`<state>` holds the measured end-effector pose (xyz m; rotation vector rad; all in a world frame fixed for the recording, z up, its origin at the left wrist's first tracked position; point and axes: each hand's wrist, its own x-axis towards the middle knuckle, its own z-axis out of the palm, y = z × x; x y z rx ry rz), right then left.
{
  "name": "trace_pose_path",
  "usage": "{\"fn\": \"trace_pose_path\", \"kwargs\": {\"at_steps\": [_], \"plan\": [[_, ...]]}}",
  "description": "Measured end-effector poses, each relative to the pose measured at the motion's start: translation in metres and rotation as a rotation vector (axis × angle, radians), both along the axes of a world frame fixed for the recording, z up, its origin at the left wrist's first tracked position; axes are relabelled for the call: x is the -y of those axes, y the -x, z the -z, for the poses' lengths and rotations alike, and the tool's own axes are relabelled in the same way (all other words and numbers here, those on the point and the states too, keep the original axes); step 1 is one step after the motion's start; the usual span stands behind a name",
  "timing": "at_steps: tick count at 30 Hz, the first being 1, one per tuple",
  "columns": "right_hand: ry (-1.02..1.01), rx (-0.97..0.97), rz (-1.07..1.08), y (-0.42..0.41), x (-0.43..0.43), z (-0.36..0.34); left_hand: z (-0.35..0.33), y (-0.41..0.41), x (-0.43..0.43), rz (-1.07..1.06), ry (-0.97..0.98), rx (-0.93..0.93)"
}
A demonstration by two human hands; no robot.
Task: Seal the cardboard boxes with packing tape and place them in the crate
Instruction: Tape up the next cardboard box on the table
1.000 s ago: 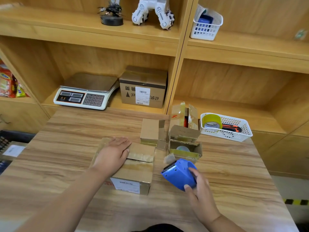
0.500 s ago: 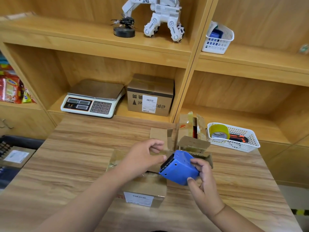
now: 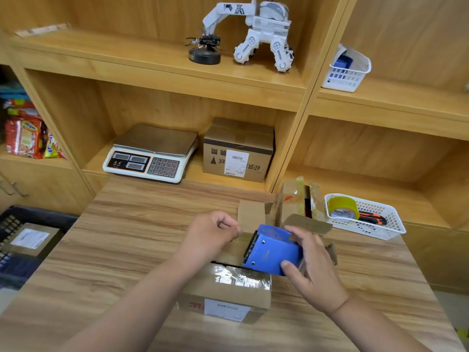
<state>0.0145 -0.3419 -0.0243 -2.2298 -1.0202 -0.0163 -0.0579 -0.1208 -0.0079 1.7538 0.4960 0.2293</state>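
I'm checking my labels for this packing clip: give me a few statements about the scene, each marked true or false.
1. The right hand grips a blue tape dispenser over the cardboard box. True.
2. The weighing scale sits on the table. False: it sits on a shelf behind it.
3. The lower white basket holds a yellow tape roll. True.
4. The black crate has nothing in it. False: a labelled box already lies inside.
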Motion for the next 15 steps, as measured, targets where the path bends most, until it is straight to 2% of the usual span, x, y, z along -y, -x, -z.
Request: {"fn": "trace_pose_path", "kwargs": {"at_steps": [5,8,10,15], "plan": [[0.223,0.283,-0.129,-0.007,-0.018,-0.02,-0.003,0.005,-0.021,-0.017,0.097,-0.042],[0.273,0.352,-0.165,-0.012,-0.028,-0.029,-0.001,0.008,-0.032,-0.019,0.162,-0.034],[0.277,0.316,-0.179,-0.013,-0.034,-0.035,0.003,0.011,-0.038,-0.023,0.199,-0.029],[0.297,0.059,-0.179,-0.019,-0.039,-0.043,0.019,0.021,-0.066,-0.05,0.248,-0.105]]}}
